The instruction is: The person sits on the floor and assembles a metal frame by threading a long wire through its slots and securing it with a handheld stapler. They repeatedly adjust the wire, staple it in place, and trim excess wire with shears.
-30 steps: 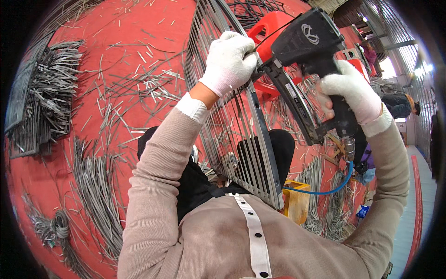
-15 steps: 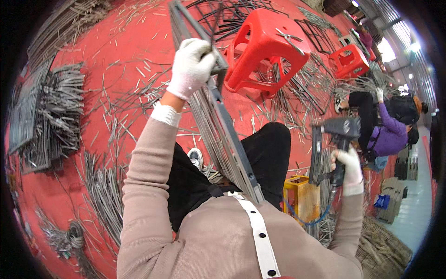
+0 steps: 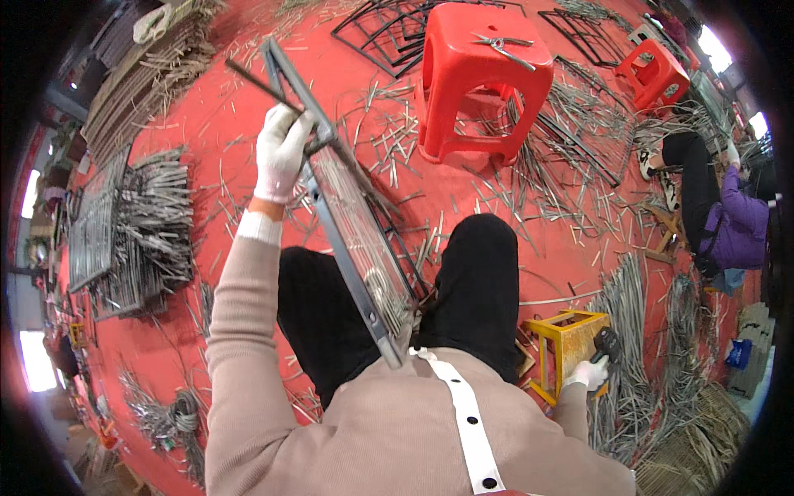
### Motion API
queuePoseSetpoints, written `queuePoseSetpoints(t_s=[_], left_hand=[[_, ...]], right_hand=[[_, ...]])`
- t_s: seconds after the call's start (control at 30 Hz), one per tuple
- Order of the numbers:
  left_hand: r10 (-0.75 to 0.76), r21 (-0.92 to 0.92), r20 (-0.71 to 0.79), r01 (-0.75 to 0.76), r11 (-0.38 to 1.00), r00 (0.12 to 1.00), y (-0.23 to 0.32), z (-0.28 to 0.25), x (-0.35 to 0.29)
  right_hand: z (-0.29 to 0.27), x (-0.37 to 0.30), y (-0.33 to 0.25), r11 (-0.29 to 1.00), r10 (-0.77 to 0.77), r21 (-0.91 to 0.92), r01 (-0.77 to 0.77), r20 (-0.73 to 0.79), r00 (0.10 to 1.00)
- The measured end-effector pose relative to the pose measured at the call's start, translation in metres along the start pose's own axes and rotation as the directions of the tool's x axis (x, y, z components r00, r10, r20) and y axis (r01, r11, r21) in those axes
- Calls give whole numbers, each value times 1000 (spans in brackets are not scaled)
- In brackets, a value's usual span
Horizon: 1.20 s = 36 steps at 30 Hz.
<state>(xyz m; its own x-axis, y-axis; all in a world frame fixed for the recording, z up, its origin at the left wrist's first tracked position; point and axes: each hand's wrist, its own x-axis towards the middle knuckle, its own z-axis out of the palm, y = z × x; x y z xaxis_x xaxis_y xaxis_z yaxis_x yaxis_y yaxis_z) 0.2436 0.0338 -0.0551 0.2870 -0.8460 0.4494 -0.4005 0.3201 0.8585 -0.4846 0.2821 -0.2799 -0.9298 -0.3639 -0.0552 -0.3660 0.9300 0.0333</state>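
Red floor covering (image 3: 550, 264), spreading under everything and carrying scattered grey offcuts. At 3 o'clock, a co-worker in a purple top (image 3: 732, 227) is working low down. At 8 o'clock, a bright window (image 3: 36, 360) is lighting the edge of the room.

Red moulded-plastic stool (image 3: 455, 50), smooth, four-legged, standing at 1 o'clock; metal pliers (image 3: 498, 43) are lying across its seat. Second, smaller-looking red plastic stool (image 3: 664, 62), standing at 2 o'clock. Grey slatted panels (image 3: 99, 227), stacked, bristling with strip ends, lying at 9 o'clock. Flat, flexible grey strips (image 3: 626, 322), long and loosely heaped, lying between 3 and 4 o'clock. Worn yellow box-shaped stool (image 3: 542, 329), standing at 4 o'clock.

Grey metal frame strung with slender strips (image 3: 346, 263), straight-edged, leaning at the centre between the black-trousered knees, its lower end reaching the waist.

Hands, white-gloved, well apart. Left hand (image 3: 281, 153), at 10 o'clock, is clasping the frame near its upper corner, fingers curled. Right hand (image 3: 589, 374), at 4 o'clock beside the yellow stool, is closing around the handle of a black power tool (image 3: 608, 341), partly hidden; whether tool and stool are touching cannot be told.
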Motion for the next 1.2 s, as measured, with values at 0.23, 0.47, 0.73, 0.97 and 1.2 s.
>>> queuePoseSetpoints(t_s=[0.23,0.47,0.73,0.97,1.2], left_hand=[[-101,-179,-24,95,979,995,-2,0,-3],[-235,-185,-96,214,959,967,2,-7,-11],[-260,-167,-109,240,956,960,7,-23,-14],[-272,-267,-165,223,938,948,23,-7,-17],[-201,-348,-325,81,934,924,39,12,-35]], right_hand=[[-87,-27,-337,147,-681,317,937,-655,328],[-211,-65,-687,-237,-828,-135,962,-490,-273],[-217,-63,-736,51,-997,-426,903,29,69],[-224,-191,-583,-358,-904,726,587,-113,-412],[-317,-292,-493,-830,-554,132,542,-300,-776]])
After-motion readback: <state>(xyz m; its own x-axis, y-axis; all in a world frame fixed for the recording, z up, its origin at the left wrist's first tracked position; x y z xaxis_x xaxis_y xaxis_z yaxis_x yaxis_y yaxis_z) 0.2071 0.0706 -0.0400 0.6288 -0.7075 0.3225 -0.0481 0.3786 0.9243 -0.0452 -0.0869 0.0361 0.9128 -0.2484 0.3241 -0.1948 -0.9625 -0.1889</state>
